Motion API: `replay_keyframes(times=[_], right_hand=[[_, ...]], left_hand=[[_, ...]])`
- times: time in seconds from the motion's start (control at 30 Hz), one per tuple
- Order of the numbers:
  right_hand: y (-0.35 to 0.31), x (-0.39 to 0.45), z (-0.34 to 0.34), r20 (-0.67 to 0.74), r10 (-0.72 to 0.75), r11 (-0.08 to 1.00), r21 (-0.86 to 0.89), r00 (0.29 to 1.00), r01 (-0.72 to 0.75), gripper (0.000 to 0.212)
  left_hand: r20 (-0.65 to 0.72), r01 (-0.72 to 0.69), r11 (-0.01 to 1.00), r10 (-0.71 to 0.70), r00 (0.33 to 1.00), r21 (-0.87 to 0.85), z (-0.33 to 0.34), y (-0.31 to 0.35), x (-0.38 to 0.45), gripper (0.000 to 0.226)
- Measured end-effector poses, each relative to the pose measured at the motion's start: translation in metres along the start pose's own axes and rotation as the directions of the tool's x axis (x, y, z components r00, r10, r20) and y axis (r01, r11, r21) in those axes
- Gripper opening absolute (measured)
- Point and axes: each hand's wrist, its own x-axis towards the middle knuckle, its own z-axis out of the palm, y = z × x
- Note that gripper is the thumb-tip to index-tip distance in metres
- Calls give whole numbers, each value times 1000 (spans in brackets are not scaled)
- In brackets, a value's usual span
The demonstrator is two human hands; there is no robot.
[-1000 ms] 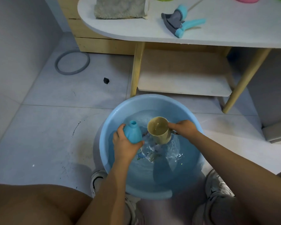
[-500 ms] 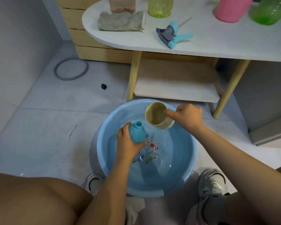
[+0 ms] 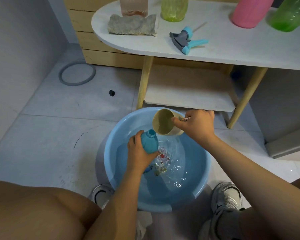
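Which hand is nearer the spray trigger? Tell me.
Right. The right hand, gripping the beige cup, is at the basin's far rim below the spray trigger; the left hand, holding the blue bottle, is farther back.

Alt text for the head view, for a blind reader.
Over a blue basin of water, the left hand holds a blue bottle while the right hand tilts a beige cup near its neck. A spray head lies on the white table.

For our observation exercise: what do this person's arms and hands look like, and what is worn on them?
Left hand and right hand are ungloved, bare up the arms with no sleeves showing. No watch or wristband on either wrist.
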Motion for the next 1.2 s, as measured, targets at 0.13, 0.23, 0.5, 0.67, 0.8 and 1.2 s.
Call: replay_keyframes(times=[0.13,0.23,0.5,0.67,0.8,1.2], right_hand=[[-2,1,-1,-29,-34,999,-11,999,34,54],[-4,2,-2,-54,-50,998,-25,997,49,51],[-7,3,-3,-82,-86,995,-61,993,81,49],[-8,3,-2,-94,-95,994,-58,991,89,48],[-8,3,-1,-158,-138,990,-41,978,133,50],[-7,4,0,-227,-217,974,-114,949,195,47]], left_hand=[[-3,5,1000,-5,1000,-7,0,1,1,96],[-6,8,1000,-8,1000,-14,1,2,1,96],[-3,6,1000,-6,1000,-13,1,1,1,97],[4,12,1000,-12,1000,-11,0,2,3,97],[13,22,1000,-22,1000,-7,1,3,2,98],[-1,31,999,-31,1000,-14,2,-1,3,95]])
